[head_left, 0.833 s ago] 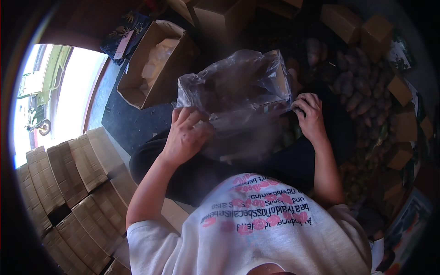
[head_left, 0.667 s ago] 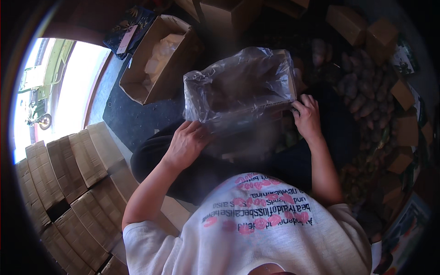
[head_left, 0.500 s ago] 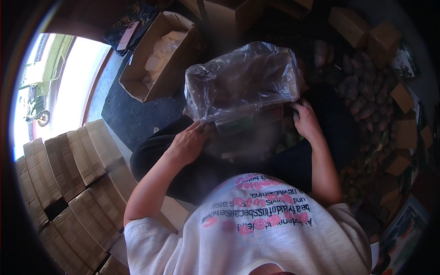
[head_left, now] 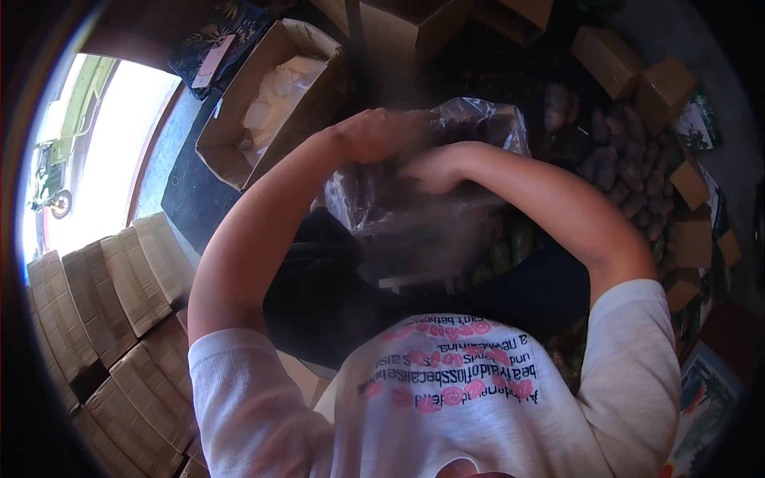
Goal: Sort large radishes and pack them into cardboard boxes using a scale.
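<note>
Two bare hands are working at one plastic-lined box (head_left: 351,197), which is sitting in front of my torso, just beyond my dark-trousered legs (head_left: 319,271). Clear plastic (head_left: 516,137) is lining it and showing crinkled along the far right rim and the near left corner.

Left hand (head_left: 378,135): lying over the box's left part, palm down, blurred at the fingers; I am not able to tell whether it is gripping the plastic. Right hand (head_left: 434,169): pointing leftward into the box's opening, just nearer to me than the left; its fingertips are fading into shadow, so grip cannot be told. Both forearms are curving inward.

Surroundings: an open carton (head_left: 231,155) is standing to the upper left, holding pale material (head_left: 279,95). Beside it a pink phone (head_left: 213,61) is resting on a dark patterned bag (head_left: 185,57). Reddish-purple tubers (head_left: 629,163) are lying heaped at right, with small cartons (head_left: 610,64) around them. Green oblong produce (head_left: 502,253) is showing near my right leg. Brown cartons (head_left: 119,319) are standing in rows at lower left.
</note>
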`<state>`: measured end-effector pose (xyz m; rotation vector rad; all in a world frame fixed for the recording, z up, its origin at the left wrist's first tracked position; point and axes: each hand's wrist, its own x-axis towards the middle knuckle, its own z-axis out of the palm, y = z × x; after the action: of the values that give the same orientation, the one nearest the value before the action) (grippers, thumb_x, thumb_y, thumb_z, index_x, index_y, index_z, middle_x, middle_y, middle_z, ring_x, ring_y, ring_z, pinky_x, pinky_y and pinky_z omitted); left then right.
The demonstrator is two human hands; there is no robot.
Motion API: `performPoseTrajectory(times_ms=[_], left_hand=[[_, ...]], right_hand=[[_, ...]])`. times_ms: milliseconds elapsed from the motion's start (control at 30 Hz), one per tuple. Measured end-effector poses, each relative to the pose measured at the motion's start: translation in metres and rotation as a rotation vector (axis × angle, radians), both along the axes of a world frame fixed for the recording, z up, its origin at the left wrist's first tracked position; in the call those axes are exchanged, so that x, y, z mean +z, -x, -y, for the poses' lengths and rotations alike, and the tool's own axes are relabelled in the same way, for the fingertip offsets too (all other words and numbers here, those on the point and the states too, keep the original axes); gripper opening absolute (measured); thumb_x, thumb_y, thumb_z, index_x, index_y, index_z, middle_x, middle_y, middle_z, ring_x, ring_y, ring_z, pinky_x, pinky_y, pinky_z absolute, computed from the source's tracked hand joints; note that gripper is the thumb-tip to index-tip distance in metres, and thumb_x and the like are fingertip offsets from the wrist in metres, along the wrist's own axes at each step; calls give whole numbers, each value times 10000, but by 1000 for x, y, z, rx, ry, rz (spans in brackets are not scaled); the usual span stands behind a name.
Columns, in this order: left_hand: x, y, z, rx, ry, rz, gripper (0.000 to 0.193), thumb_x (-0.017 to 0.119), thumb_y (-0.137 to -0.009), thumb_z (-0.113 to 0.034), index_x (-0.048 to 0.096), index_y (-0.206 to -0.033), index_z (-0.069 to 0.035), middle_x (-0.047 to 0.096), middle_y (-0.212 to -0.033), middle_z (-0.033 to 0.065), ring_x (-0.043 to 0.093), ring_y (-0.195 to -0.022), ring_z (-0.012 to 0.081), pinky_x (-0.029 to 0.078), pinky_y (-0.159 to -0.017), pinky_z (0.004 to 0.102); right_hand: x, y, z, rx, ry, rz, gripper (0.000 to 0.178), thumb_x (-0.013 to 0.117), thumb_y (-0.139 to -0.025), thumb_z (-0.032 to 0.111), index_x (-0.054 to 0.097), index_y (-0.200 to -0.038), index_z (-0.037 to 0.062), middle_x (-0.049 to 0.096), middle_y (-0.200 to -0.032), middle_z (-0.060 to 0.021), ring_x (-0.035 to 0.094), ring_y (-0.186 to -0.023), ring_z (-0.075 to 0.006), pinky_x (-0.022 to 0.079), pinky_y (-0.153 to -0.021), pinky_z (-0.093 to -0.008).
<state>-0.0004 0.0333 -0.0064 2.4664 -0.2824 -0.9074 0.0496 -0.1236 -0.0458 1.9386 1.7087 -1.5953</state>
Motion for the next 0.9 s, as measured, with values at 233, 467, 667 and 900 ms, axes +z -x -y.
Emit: performPoseTrajectory(times_ms=[233, 467, 667, 900], left_hand=[[-41, -11, -33, 25, 292, -143, 641, 415, -1026, -534, 264, -1568, -228, 567, -1372, 207, 504, -1311, 380, 377, -1125, 451], [-37, -20, -18, 74, 314, -29, 551, 445, -1029, -429, 368, -1517, -185, 568, -1339, 242, 512, -1280, 397, 405, -1096, 442], [-34, -29, -10, 89, 282, -35, 490, 481, -1027, -337, 436, -1479, -151, 545, -1376, 238, 479, -1314, 399, 389, -1102, 448], [-24, -35, 27, 113, 253, -18, 470, 521, -1016, -256, 466, -1456, -100, 557, -1379, 219, 495, -1317, 390, 388, -1097, 430]], right_hand=[[-108, -15, -25, 83, -73, -84, 639, 556, -921, 394, 423, -1495, 147, 352, -1572, -135, 319, -1454, -308, 244, -1204, -462], [-139, -32, -40, -89, -34, -57, 588, 590, -917, 347, 479, -1455, 138, 440, -1510, -135, 377, -1422, -291, 276, -1193, -427], [-187, -26, -41, -149, -109, 88, 556, 598, -928, 323, 496, -1434, 115, 459, -1494, -137, 393, -1413, -262, 285, -1189, -396], [-157, -18, -5, 456, 93, 339, 412, 648, -875, 210, 658, -1283, 154, 616, -1335, -120, 573, -1254, -253, 470, -1033, -394]])
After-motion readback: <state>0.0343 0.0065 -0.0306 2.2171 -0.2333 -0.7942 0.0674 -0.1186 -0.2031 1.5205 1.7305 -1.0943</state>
